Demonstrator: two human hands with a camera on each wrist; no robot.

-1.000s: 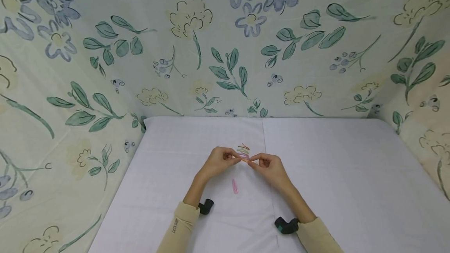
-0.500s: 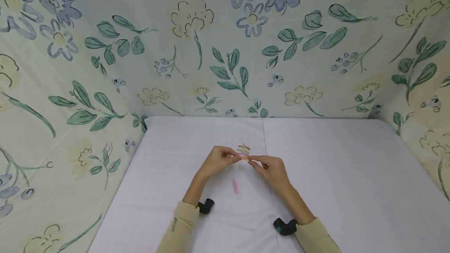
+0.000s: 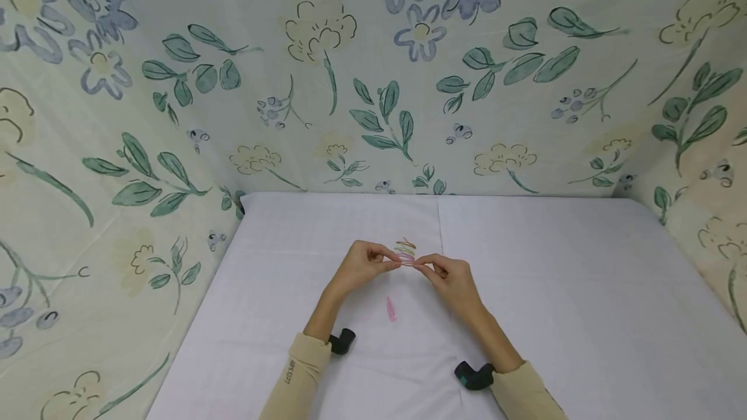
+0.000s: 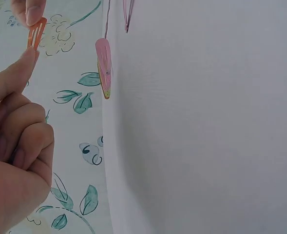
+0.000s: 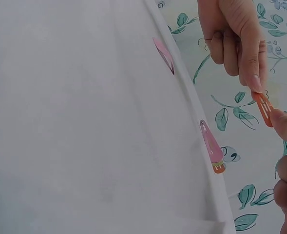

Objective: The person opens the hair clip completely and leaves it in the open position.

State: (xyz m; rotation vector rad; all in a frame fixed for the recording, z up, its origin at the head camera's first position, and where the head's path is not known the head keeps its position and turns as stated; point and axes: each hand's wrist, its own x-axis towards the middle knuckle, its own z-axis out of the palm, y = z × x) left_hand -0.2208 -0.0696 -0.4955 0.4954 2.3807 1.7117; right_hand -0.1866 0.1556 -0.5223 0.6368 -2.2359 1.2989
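Observation:
Both hands meet over the white cloth in the head view, with an orange snap hair clip (image 4: pixel 36 33) stretched between them. My left hand (image 3: pixel 363 263) pinches one end with thumb and finger, its other fingers curled in. The opposite end is pinched by my right hand (image 3: pixel 450 279). Slots in the orange clip show plainly in the right wrist view. Just beyond the fingertips lies a row of several hair clips (image 3: pixel 405 244), among them a pink clip (image 5: pixel 211 142) at its near end. Nearer the body, a single pink hair clip (image 3: pixel 391 309) lies on the cloth.
White cloth (image 3: pixel 554 290) covers the table, with a crease running front to back. Flowered fabric (image 3: pixel 315 96) hangs behind and at both sides. Black wrist cameras (image 3: pixel 475 376) sit by the beige sleeves (image 3: pixel 303 368).
The fingers of my right hand shift slightly at the orange clip's end, and the clip turns a little between the hands. The row of clips and the single pink clip stay put.

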